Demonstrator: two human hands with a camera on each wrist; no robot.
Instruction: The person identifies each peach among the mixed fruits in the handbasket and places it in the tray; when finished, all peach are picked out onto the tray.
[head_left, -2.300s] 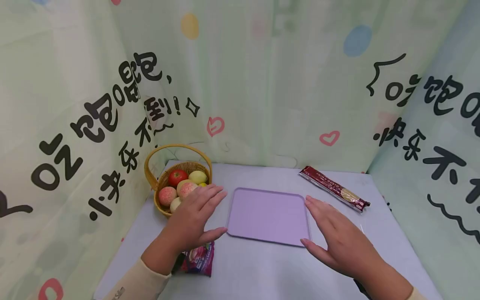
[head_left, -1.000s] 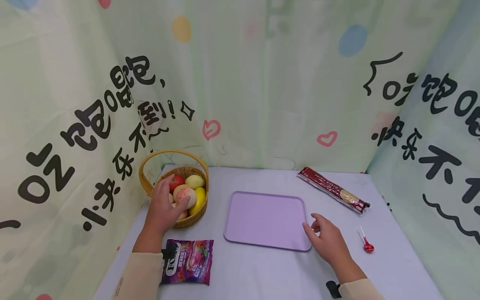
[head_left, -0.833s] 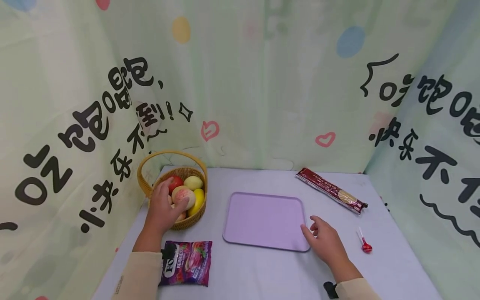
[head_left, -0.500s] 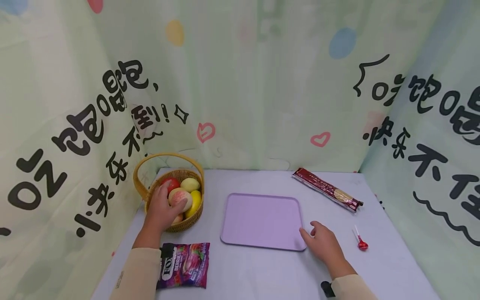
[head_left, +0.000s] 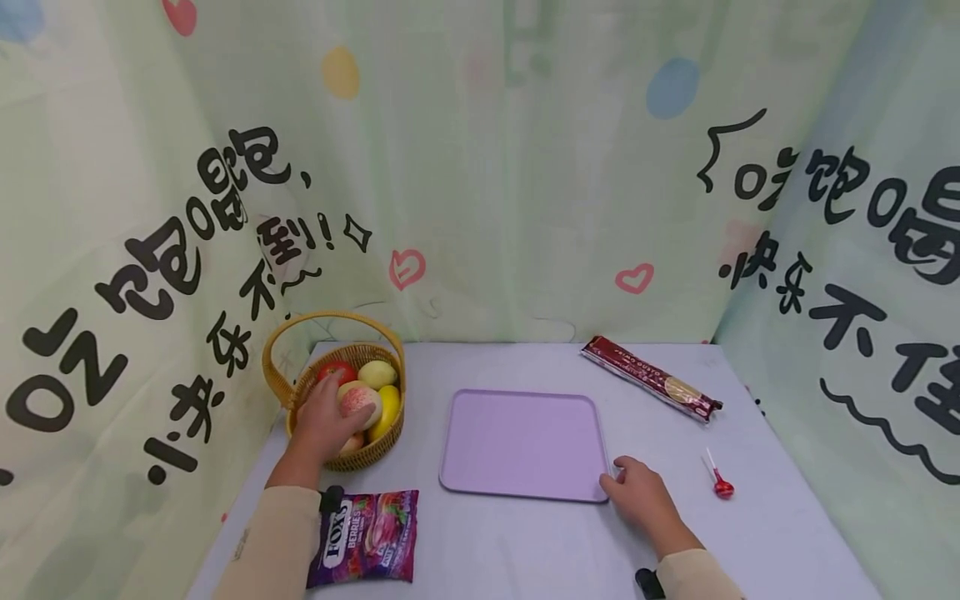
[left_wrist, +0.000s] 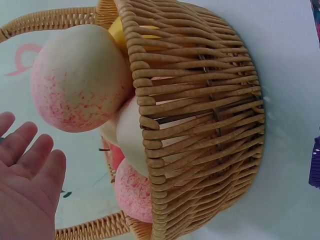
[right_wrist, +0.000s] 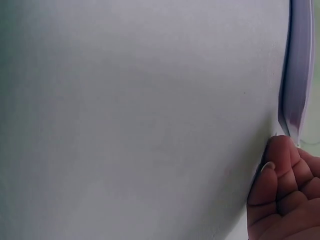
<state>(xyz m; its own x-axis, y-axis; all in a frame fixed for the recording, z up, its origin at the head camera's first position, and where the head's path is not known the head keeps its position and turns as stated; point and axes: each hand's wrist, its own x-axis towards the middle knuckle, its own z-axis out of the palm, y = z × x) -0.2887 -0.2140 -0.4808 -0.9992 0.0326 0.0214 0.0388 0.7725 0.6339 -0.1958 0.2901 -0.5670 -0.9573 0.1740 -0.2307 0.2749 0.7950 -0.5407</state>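
Note:
My left hand (head_left: 322, 427) reaches over the left side of a wicker basket (head_left: 382, 452) in the head view, beside a pink-flecked peach (head_left: 362, 405). The left wrist view shows its fingers extended, with a gap between them and the peach (left_wrist: 82, 80). A lavender tray (head_left: 525, 446) lies flat in the middle of the table. At the tray's front right corner is my right hand (head_left: 641, 496), fingers loosely bent. In the right wrist view its fingertips (right_wrist: 281, 150) are close to the end of the tray's edge (right_wrist: 300, 65); whether they touch it is unclear.
The basket also holds a red fruit (head_left: 339, 372), a pale green one (head_left: 377, 373) and a yellow one (head_left: 386, 414), under a tall handle (head_left: 337, 315). A purple snack bag (head_left: 367, 537), a maroon packet (head_left: 648, 379) and a red lollipop (head_left: 722, 486) lie around the tray. Curtains (head_left: 480, 167) enclose the table.
My left hand has gone left from beside the basket to over its fruit. My right hand has lowered to the tray's corner, its fingers bending more. The head view has shifted slightly.

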